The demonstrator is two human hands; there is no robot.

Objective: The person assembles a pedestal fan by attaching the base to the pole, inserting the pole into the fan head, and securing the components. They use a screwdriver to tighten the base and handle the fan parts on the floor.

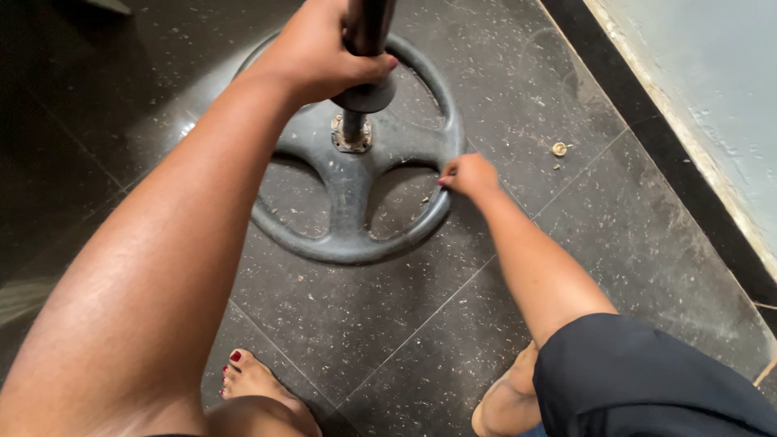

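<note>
My left hand [324, 48] is wrapped around a black upright pole [368, 32] just above its round collar. The pole stands in the hub of a dark grey round stand base [348, 243] with three spokes, lying flat on the floor; a metal nut plate [354, 137] sits at the hub. My right hand [469, 174] reaches down to the right rim of the base, fingers pinched together against it. Whether something small is between those fingers is too small to tell.
A small brass-coloured nut [559, 149] lies on the dark speckled floor tiles [388, 340] right of the base, with tiny bits beside it. A pale wall [712, 89] with black skirting runs along the right. My bare feet [247, 376] are at the bottom.
</note>
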